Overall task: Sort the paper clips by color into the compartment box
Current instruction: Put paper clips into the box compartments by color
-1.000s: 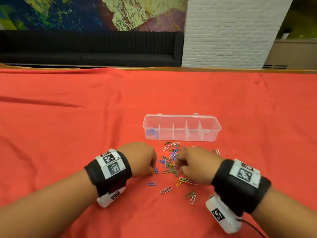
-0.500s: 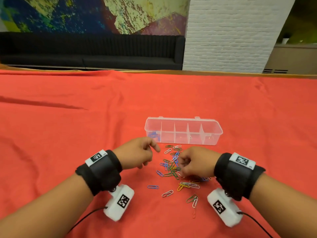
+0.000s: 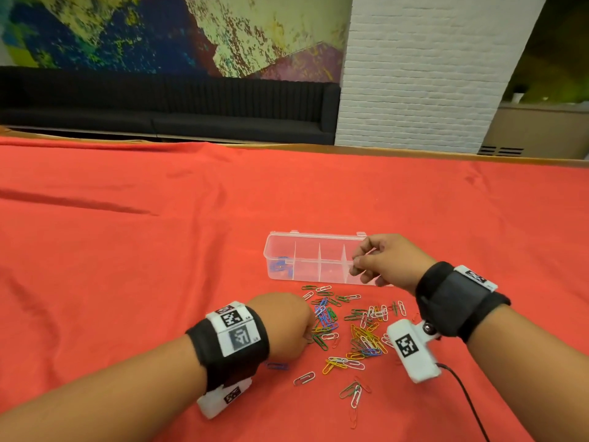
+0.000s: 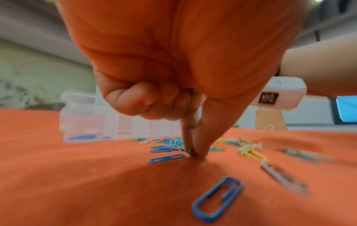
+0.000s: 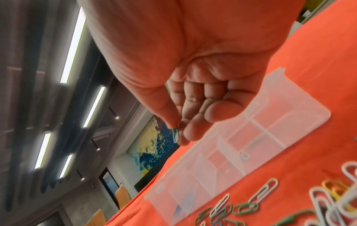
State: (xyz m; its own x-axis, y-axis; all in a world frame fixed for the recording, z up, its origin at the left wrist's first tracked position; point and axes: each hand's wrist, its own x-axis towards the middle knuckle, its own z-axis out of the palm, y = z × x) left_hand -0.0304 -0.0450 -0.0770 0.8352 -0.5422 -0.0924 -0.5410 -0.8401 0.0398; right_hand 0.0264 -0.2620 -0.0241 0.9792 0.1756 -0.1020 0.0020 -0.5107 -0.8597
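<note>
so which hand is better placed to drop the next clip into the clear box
Right. The right hand hovers over the clear plastic compartment box, pinching a white paper clip. The left hand is down at the loose pile of coloured paper clips, fingertips on the red cloth.

A clear, colourless compartment box sits on a plain orange-red tablecloth, blue paper clips showing through its leftmost section. In front lies a scatter of paper clips in blue, green, yellow, white and orange. Both wrists wear black bands with white tags printed in black-and-white square codes. Behind, a white brick pillar meets a mural mottled blue, yellow-green and purple above a black sofa.
</note>
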